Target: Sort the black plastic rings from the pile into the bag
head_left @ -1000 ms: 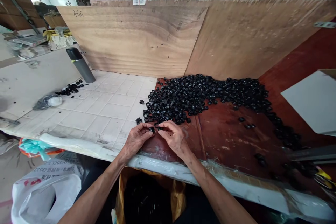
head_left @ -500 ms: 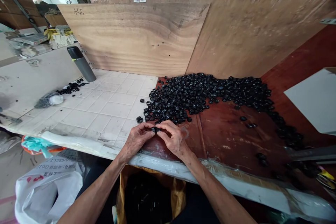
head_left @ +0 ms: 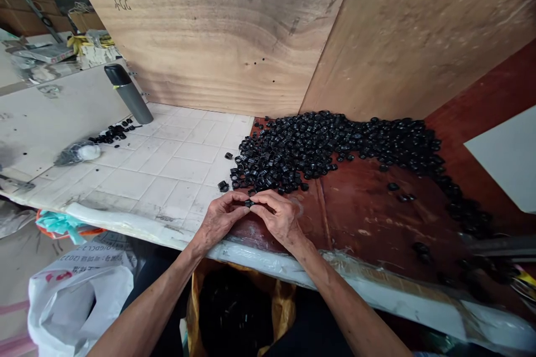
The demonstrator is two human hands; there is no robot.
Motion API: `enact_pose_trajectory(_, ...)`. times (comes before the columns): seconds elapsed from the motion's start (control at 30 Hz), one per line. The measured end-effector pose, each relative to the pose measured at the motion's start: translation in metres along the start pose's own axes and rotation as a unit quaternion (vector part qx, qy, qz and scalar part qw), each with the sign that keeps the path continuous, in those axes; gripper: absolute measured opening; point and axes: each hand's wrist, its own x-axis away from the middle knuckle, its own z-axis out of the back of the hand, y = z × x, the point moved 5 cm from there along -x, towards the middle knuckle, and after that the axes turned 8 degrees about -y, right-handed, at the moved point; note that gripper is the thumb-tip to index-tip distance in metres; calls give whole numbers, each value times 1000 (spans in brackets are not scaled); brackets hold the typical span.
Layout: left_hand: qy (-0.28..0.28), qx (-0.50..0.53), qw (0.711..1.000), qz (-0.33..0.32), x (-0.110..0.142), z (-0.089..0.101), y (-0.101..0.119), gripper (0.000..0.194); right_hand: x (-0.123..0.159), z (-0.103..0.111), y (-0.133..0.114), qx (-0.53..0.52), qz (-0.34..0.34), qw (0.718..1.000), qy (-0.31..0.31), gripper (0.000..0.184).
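At ten o'clock from the hands, black bits (head_left: 112,134) lie on the surface (head_left: 184,148) near a bottle (head_left: 133,100). Further right, the left hand (head_left: 220,216) has its fingers pinched nearly together on the left side of a small black piece (head_left: 248,203). A second ago the hands stood slightly apart, each with a piece of its own; now their fingertips close in on one dark shape, so the work seems to have gone from lining up to fitting. Whether two parts are joined there is too small to tell. At six o'clock hangs a bag (head_left: 282,307) with dark contents. The right hand (head_left: 280,216) pinches the piece's right side just as narrowly. Around two o'clock spreads a heap (head_left: 301,145) of black rings; a few strays (head_left: 405,198) lie at three.
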Motion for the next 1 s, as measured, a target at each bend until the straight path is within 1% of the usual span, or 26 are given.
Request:
enact_pose_trajectory(0.07,0,-6,1000,-11,-1,-1,2,22,0,0,0,4,5,1000,5,9)
enact_pose_trajectory(0.17,-2,-16,1000,-23,-1,-1,3,22,3,-2,5,16,-15,1000,11,16)
enact_pose_trajectory(0.27,-11,-33,999,-35,-1,-2,4,20,6,-5,9,37,-31,999,4,22)
enact_pose_trajectory(0.33,-18,-39,998,-40,-1,-3,5,20,6,-6,7,54,-29,998,-5,19)
enact_pose_trajectory(0.47,-11,-20,999,-36,0,-4,7,19,6,-6,0,54,-8,998,-31,16)
enact_pose_trajectory(0.53,-13,-32,999,-37,0,-5,10,18,6,-6,0,58,-13,997,-40,14)
enact_pose_trajectory(0.57,-18,-45,998,-42,1,-5,12,18,6,-6,1,69,-21,997,-39,16)
enact_pose_trajectory(0.63,-24,-68,996,-50,1,-6,13,19,6,-6,4,99,-37,994,-34,34)
enact_pose_trajectory(0.67,-24,-72,996,-52,1,-6,13,19,6,-6,5,109,-42,993,-30,40)
enact_pose_trajectory(0.7,-21,-70,996,-51,1,-5,12,19,6,-6,5,109,-47,993,-28,41)
enact_pose_trajectory(0.8,-7,-36,999,-38,0,-3,7,20,6,-6,3,64,-55,996,-38,24)
enact_pose_trajectory(0.83,-3,-22,999,-33,0,-3,5,20,6,-7,1,54,-57,996,-46,22)
enact_pose_trajectory(0.87,1,-11,1000,-29,0,-2,3,20,5,-7,0,53,-58,995,-55,24)
enact_pose_trajectory(0.93,8,-1,1000,-24,-1,-1,1,20,5,-7,-2,67,-62,994,-57,34)
enact_pose_trajectory(0.97,11,0,1000,-25,-1,-1,1,20,5,-6,-2,70,-65,994,-49,34)
enact_pose_trajectory(1.0,13,-2,1000,-28,-1,-1,1,20,5,-4,-3,64,-64,995,-38,28)
